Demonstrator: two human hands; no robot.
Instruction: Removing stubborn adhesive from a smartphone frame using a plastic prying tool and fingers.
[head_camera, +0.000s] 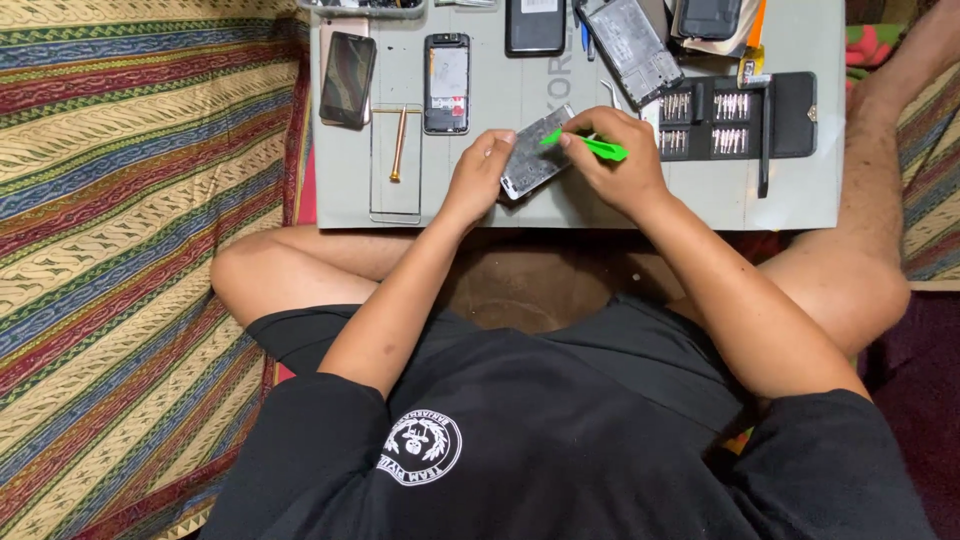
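Green plastic marks the pry tool (592, 146), which is pinched between the thumb and fingers of the right hand (612, 160), its tip laid against the upper edge of a silvery phone frame (535, 155). That frame is gripped at its lower left corner by the left hand (480, 172), whose fingers are curled around the edge, and it is held tilted just above the grey work board (800, 200); whether it touches the board cannot be told.

Beyond the left hand, an opened phone body (446, 84) is laid flat, with a dark-screened phone (348, 78) just to its left. Between these and the left hand, a thin brass-coloured screwdriver (399, 143) is set upright on a clear rectangular panel (396, 205). Beyond the right hand, a second metal frame (632, 42) is seen lying at a slant, next to a black phone (535, 26). Just to the right of the right hand, a black case of screwdriver bits (735, 115) is spread open. A striped woven cloth (130, 250) is spread well to the left of the crossed legs.
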